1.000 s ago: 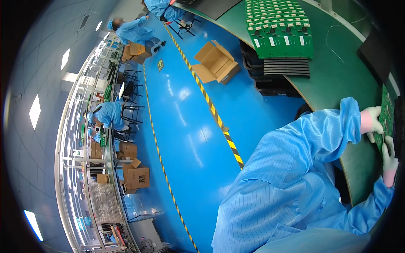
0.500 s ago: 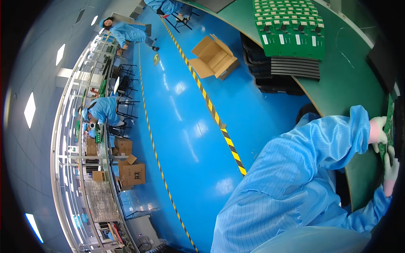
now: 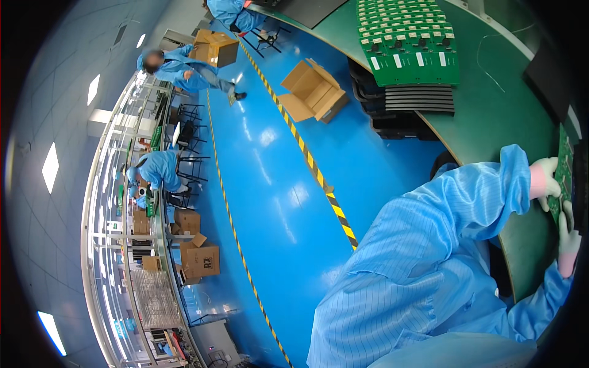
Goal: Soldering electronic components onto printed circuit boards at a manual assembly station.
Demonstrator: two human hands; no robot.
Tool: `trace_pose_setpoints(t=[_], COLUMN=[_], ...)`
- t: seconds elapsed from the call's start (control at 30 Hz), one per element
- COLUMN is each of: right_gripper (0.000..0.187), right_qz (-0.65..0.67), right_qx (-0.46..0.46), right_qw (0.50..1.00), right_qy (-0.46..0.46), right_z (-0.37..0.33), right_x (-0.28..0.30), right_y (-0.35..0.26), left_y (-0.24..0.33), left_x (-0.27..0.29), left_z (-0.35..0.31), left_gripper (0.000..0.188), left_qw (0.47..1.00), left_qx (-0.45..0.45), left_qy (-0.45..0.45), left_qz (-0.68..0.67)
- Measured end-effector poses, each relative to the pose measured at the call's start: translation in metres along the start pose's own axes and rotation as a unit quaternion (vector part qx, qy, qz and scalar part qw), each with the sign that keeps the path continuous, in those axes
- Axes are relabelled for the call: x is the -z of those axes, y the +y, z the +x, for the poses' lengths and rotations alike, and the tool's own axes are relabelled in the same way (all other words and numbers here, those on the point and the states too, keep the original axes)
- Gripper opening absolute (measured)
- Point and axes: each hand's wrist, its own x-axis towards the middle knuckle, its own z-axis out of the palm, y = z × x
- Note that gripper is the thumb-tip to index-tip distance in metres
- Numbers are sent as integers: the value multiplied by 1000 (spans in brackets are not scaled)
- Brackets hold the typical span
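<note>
At the right rim of the view, both my gloved hands are on a green circuit board (image 3: 564,161), which stands on edge over the green tabletop (image 3: 491,116). My left hand (image 3: 545,179) is closed on the board's near side, its fingertips bent against the lower part. Lower down, my right hand (image 3: 569,236) has its fingers at the board's bottom end, seemingly gripping it. The board's far side and part of the right fingers are cut off by the dark rim. White gloves with pink cuffs cover both hands.
Rows of green circuit boards (image 3: 408,46) lie overlapped on the table, beside ribbed black strips (image 3: 420,99). Black trays (image 3: 399,126) are stacked by the table edge. An open carton (image 3: 316,92) sits on the blue floor. A co-worker (image 3: 178,69) walks beside another carton (image 3: 216,48); another person (image 3: 156,168) sits working.
The view has shifted slightly, while both my hands stay on the circuit board. The walking co-worker has come nearer, and a carton now shows beside that person.
</note>
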Motion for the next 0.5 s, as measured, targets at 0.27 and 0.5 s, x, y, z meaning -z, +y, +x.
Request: trace_pose_setpoints(t=[0.27,0.5], right_gripper=[30,31], right_qz=[11,5], right_qx=[9,17], right_qw=[1000,1000], right_qy=[9,11], right_z=[-1,-1], right_x=[-1,-4], right_y=[0,2], left_y=[-2,-11], left_x=[3,8], left_z=[2,8], left_gripper=[55,41], left_qw=[1000,999], left_qx=[-5,17], left_qy=[-14,-13], left_qz=[3,-35])
